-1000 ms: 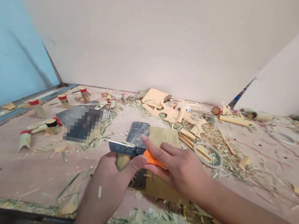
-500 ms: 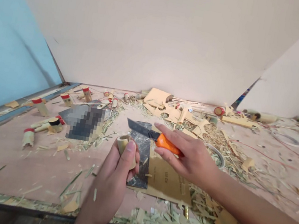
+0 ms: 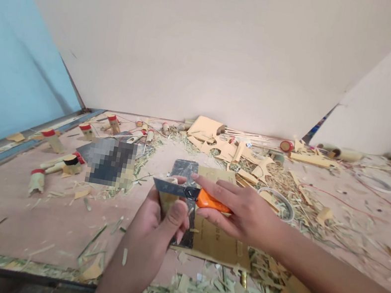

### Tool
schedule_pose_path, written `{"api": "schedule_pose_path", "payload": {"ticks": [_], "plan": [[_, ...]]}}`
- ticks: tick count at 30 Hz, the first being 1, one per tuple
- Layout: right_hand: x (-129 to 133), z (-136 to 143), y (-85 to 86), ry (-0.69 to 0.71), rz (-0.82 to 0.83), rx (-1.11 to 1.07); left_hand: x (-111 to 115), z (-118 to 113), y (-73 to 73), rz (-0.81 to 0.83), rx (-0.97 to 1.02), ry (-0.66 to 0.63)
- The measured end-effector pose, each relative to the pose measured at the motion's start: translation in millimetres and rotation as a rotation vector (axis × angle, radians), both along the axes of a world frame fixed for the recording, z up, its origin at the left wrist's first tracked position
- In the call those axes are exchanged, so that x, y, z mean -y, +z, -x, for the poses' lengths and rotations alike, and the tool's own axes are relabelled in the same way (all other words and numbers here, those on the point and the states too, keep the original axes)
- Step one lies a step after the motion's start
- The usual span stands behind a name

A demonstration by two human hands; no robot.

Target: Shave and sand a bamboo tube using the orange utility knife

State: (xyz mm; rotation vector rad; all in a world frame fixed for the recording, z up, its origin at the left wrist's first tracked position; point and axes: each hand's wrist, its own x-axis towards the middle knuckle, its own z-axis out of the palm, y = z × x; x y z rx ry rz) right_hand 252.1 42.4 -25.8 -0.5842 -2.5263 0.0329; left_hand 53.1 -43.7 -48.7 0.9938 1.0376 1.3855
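Note:
My left hand [image 3: 162, 226] is closed around a short bamboo tube [image 3: 167, 201], its rim facing up and away. My right hand [image 3: 241, 210] grips the orange handle of a utility knife [image 3: 212, 201]. The knife's dark blade points left and lies across the tube near its upper end; whether it cuts in cannot be made out. Beneath the hands are a dark, scratched flat plate [image 3: 184, 167] and a brown paper sheet [image 3: 218, 244] with printing on it.
Several bamboo pieces with red ends [image 3: 52, 140] stand and lie at the left. Tan scraps [image 3: 223, 149] and shavings cover the back and right. A white ring [image 3: 288, 208] lies right of the paper. Shavings [image 3: 208, 287] line the front edge; a pale board [image 3: 212, 53] stands behind.
The knife has come down and left, from above the right of the tube to across its upper part. My left thumb has shifted lower and the tube has turned slightly.

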Motion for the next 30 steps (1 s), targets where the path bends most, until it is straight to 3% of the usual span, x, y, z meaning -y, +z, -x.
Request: {"api": "schedule_pose_path", "payload": {"ticks": [5,14,19,24,27,30], "plan": [[3.5,2.7,1.5,0.066,0.022,0.083,1.0,0.4,6.1,0.012,-0.175,0.049],[5.9,1.0,3.1,0.092,-0.090,0.162,6.2,-8.4,19.8,0.069,-0.035,0.036],[10.0,3.1,-2.0,0.020,-0.157,0.174,3.7,-2.3,20.6,0.071,-0.243,0.103],[19.0,10.1,-8.1,-0.137,-0.301,0.115,-0.9,3.7,11.2,0.168,-0.427,0.221],[21.6,12.1,-8.2,-0.191,-0.308,0.089,-1.7,3.6,5.0,0.181,-0.406,0.275],[17.5,10.2,-6.6,-0.223,-0.299,0.057,-1.3,1.7,4.5,0.108,-0.279,0.187]]}}
